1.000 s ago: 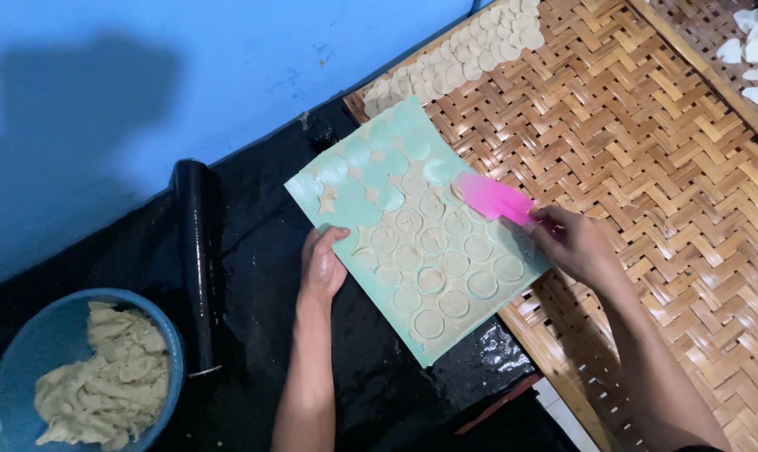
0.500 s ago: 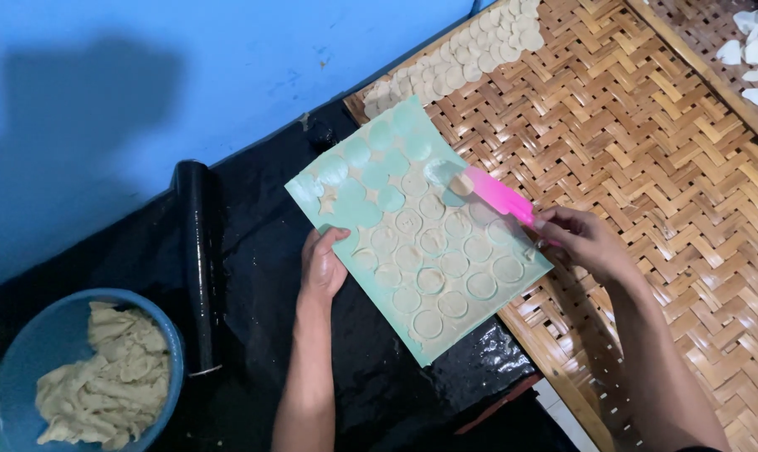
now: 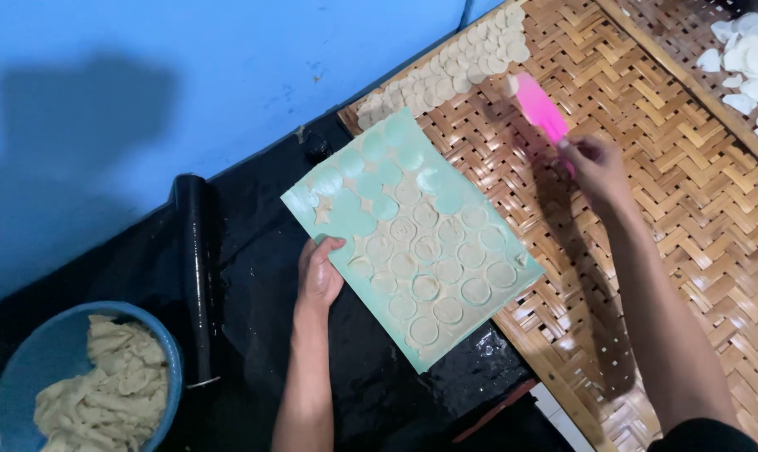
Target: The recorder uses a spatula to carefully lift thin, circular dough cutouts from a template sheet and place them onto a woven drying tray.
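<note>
A pale green board lies on black plastic, covered with several thin dough rounds. My left hand grips its left edge. My right hand holds a pink spatula over the woven bamboo tray, its tip carrying a dough round near the rows of dough rounds laid at the tray's top left.
A black rolling pin lies left of the board. A blue bowl of dough scraps sits at the bottom left. White pieces lie on a second tray at the top right. A blue wall runs behind.
My right hand has lifted the pink spatula off the board and swung it up and right over the bamboo tray, with a dough round on its tip. My left hand stays on the board.
</note>
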